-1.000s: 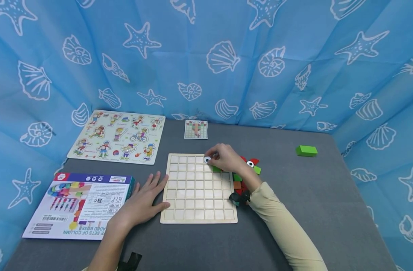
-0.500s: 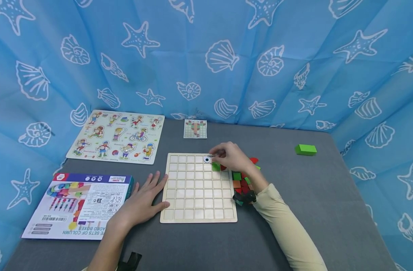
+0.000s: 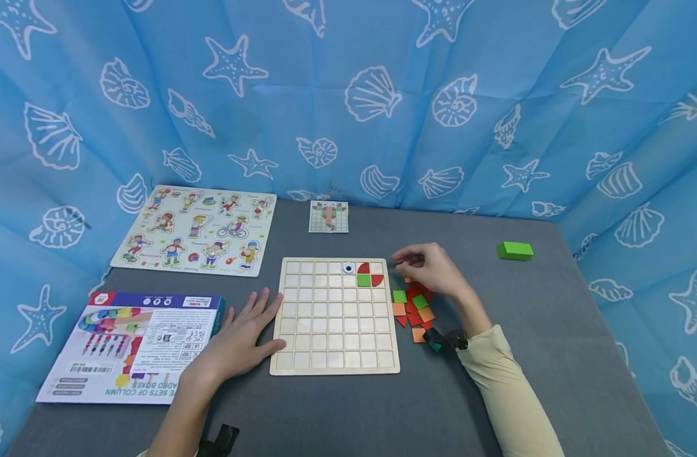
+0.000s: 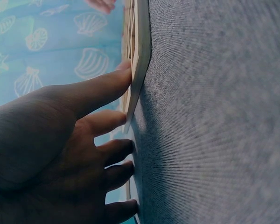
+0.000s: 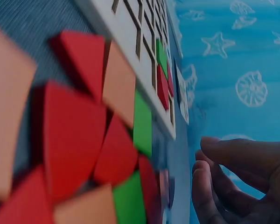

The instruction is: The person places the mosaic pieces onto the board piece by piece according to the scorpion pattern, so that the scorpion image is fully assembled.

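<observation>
My left hand [image 3: 245, 333] rests spread at the left edge of a wooden grid board [image 3: 325, 327]; in the left wrist view its thumb [image 4: 105, 88] touches the rim. Near the board's top right, a white eye tile [image 3: 348, 268], a red quarter-round piece [image 3: 364, 268], a green square [image 3: 364, 280] and another red quarter-round piece [image 3: 377, 280] sit in cells. My right hand [image 3: 431, 268] hovers right of the board, above the far end of a pile of wooden pieces [image 3: 412, 308]. Its fingers are loosely bent, with nothing visible between them in the right wrist view.
A small pattern card [image 3: 328, 216] lies behind the board. A green block [image 3: 515, 251] stands to the right. On the left are a picture puzzle board [image 3: 194, 231] and a printed box [image 3: 128, 348]. A blue curtain [image 3: 303, 95] hangs behind the table.
My right hand has let go of the eye tile, which now lies in a top-row cell, and has moved right, off the board to the pile. The left hand has stayed put.
</observation>
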Available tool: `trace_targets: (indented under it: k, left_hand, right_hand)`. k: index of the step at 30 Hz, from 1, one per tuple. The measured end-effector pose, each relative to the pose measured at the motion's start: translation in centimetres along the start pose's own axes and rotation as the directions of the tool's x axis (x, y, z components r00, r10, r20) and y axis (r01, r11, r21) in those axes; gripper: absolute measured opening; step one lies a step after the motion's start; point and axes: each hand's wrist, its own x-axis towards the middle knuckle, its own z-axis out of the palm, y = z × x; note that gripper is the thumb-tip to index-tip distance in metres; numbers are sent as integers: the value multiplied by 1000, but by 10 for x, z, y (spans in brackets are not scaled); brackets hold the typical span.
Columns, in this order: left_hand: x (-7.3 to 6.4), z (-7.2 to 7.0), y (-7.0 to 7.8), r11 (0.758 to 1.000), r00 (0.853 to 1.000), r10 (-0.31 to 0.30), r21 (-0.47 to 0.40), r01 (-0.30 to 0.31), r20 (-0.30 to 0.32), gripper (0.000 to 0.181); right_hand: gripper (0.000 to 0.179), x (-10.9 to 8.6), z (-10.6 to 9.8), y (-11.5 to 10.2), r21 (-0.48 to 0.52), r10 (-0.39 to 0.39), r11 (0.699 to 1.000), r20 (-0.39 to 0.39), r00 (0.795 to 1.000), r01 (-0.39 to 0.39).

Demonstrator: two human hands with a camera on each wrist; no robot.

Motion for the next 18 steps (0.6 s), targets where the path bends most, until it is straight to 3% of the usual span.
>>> trace_targets:
  k: [12, 18]
  left_hand:
    - [0, 0, 0, 1000, 1000, -4, -4, 4, 4, 87]
    - [-1, -1, 1, 1000, 1000, -3, -11, 3, 4, 87]
  right_hand:
    - [25, -13, -15, 30, -111, 9, 994, -143, 990, -25]
    - [26, -9, -16, 34, -151, 20, 988, -129, 991, -39]
